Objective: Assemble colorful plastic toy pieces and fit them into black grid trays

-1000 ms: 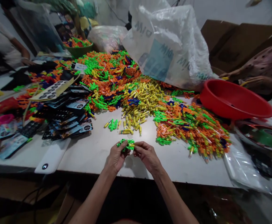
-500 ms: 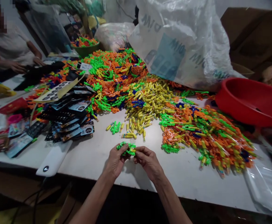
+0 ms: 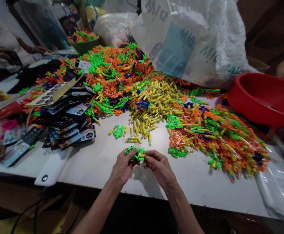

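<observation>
- Head view: the left hand (image 3: 124, 164) is closed around a small bright-green plastic piece (image 3: 140, 150), held over a white worktop (image 3: 98, 162).
- The right hand (image 3: 159, 165) pinches a short yellow tube-like piece (image 3: 141, 155) against the green one; whether the two are joined cannot be told.
- Ahead of the hands, a bright-green plastic figure (image 3: 119, 131) lies among a few loose yellow tubes (image 3: 133, 139).
- Farther off, a heap of yellow tubes (image 3: 156, 100) adjoins a larger heap of orange, green and blue plastic figures (image 3: 103, 78), apparently the share left to handle.
- To the right, a glossy mixed heap of figures and tubes (image 3: 222, 136) is probably the completed share.
- Progress appears partial; the held piece seems unfinished.
</observation>
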A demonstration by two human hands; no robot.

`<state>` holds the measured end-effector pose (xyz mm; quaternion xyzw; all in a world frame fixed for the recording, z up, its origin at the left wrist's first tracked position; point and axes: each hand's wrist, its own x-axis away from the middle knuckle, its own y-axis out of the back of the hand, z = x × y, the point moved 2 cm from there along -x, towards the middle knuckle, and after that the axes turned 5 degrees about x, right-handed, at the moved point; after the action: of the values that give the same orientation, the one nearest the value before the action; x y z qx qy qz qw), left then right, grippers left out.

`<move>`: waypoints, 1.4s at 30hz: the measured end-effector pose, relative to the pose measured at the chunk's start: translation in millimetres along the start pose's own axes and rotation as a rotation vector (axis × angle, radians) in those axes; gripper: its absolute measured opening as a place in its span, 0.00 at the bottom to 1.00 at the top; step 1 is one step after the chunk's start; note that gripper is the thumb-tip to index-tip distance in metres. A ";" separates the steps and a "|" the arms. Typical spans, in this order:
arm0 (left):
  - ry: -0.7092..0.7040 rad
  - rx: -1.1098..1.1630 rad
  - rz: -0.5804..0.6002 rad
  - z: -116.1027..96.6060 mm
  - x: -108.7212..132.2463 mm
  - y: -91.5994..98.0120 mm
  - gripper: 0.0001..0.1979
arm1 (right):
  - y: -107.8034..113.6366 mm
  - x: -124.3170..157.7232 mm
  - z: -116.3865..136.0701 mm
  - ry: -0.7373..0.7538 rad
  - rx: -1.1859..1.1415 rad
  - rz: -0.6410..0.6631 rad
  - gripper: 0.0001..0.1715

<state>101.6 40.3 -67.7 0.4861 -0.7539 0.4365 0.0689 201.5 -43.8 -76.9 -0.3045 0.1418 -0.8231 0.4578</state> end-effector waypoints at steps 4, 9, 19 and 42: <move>-0.006 -0.062 -0.023 6.7 -5.2 1.6 0.16 | 4.9 -5.0 -1.8 -0.013 0.022 -0.020 0.13; 0.052 -0.153 -0.045 24.3 -9.5 3.0 0.18 | 18.2 -6.0 -8.7 -0.037 0.017 -0.103 0.15; 0.046 -0.025 0.009 11.3 -4.7 -15.7 0.15 | 19.8 -7.7 8.3 -0.001 0.046 0.002 0.13; -0.382 -0.724 -0.070 -33.7 -13.7 11.5 0.12 | 66.8 -4.1 44.1 0.309 0.289 -0.405 0.17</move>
<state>88.9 75.6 -61.3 0.5282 -0.8410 0.0421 0.1090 275.5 -74.5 -78.5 -0.1294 0.0273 -0.9460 0.2959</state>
